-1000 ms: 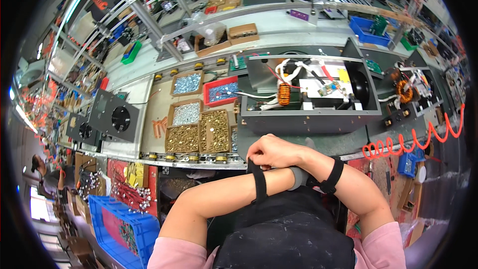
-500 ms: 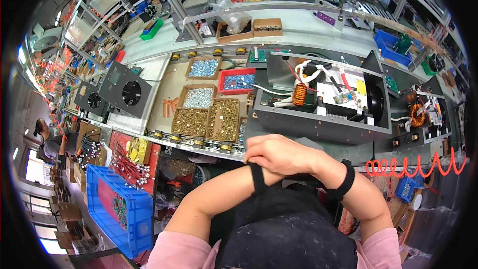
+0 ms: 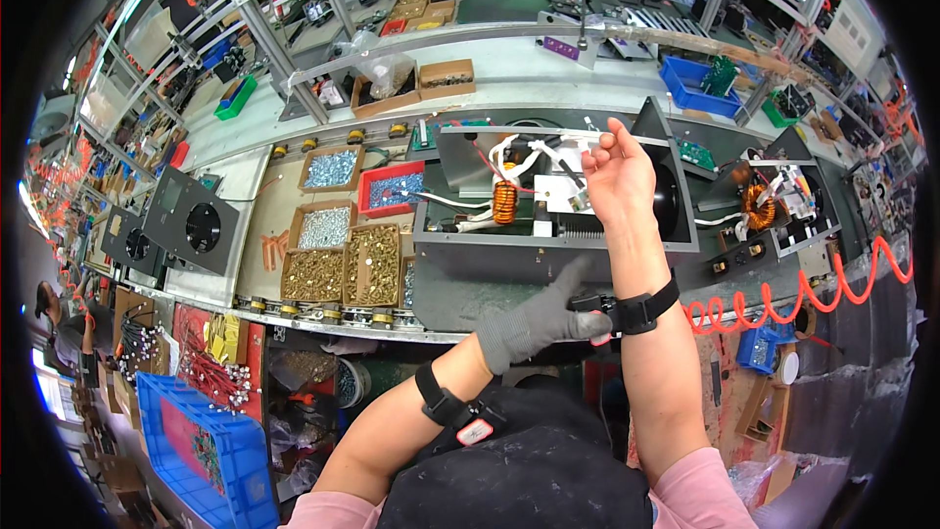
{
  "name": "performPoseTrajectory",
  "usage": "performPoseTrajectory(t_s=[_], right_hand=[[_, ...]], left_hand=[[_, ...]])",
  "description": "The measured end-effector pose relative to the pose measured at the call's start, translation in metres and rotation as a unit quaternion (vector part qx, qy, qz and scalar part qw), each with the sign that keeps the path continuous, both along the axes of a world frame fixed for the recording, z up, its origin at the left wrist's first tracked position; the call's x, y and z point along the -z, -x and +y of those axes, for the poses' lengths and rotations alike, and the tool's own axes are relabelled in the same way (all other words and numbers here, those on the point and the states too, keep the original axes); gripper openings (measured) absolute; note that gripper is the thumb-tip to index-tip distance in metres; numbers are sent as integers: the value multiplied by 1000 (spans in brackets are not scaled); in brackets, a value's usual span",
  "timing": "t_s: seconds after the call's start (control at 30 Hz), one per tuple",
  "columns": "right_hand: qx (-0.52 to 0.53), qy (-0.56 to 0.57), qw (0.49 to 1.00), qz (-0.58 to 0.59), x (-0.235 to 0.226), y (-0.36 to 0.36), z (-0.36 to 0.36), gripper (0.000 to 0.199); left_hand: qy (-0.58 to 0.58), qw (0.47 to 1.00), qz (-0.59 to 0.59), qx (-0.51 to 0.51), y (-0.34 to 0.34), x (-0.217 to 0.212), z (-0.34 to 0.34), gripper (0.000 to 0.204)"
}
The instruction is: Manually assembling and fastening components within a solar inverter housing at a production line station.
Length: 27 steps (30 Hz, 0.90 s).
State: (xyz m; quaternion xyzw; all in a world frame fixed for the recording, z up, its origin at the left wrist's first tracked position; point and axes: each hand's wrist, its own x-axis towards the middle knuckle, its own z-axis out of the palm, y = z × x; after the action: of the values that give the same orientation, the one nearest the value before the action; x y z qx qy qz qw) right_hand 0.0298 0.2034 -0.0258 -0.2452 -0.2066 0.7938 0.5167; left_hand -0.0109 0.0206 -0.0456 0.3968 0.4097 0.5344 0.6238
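Observation:
My left hand [image 3: 534,323] wears a grey glove and reaches across to my right wrist. One finger is stretched upward and slightly blurred. Another gloved digit touches the small black device [image 3: 592,306] on the wrist strap [image 3: 650,310]; thumb and fingers look spread apart. My right hand [image 3: 623,181] is bare and raised, palm showing, fingers loosely bent with nothing in them. It hides part of the dark metal housing [image 3: 480,257] behind it, in which a copper-wound coil [image 3: 504,203] and white wires show. Another black strap [image 3: 431,394] with a device circles my left forearm.
Left of the housing sit cardboard trays of brass-coloured parts [image 3: 311,276], silver parts [image 3: 326,227], and a red tray [image 3: 364,194]. A second opened unit [image 3: 798,220] stands at right, near a coiled orange hose [image 3: 783,302]. A blue crate [image 3: 257,465] is lower left.
My right hand has lifted off my left wrist and moved up, turned palm outward. My gloved left hand has come into sight at my right wrist. The view has shifted right.

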Motion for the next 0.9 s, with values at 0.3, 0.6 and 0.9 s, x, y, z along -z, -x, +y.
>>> performPoseTrajectory(t_s=[0.3, 0.6, 0.9], right_hand=[[285, -722, 401, -487, 2, -19, -9, 12], [177, -255, 922, -233, -29, -28, 16, 15], [256, -687, 385, -560, -1, -20, -6, 14]], left_hand=[[187, 964, 164, 96, -30, -22, 4, 44], [127, 974, 146, 116, -50, -24, -3, 46], [183, 955, 193, 132, -47, -62, 3, 47]])
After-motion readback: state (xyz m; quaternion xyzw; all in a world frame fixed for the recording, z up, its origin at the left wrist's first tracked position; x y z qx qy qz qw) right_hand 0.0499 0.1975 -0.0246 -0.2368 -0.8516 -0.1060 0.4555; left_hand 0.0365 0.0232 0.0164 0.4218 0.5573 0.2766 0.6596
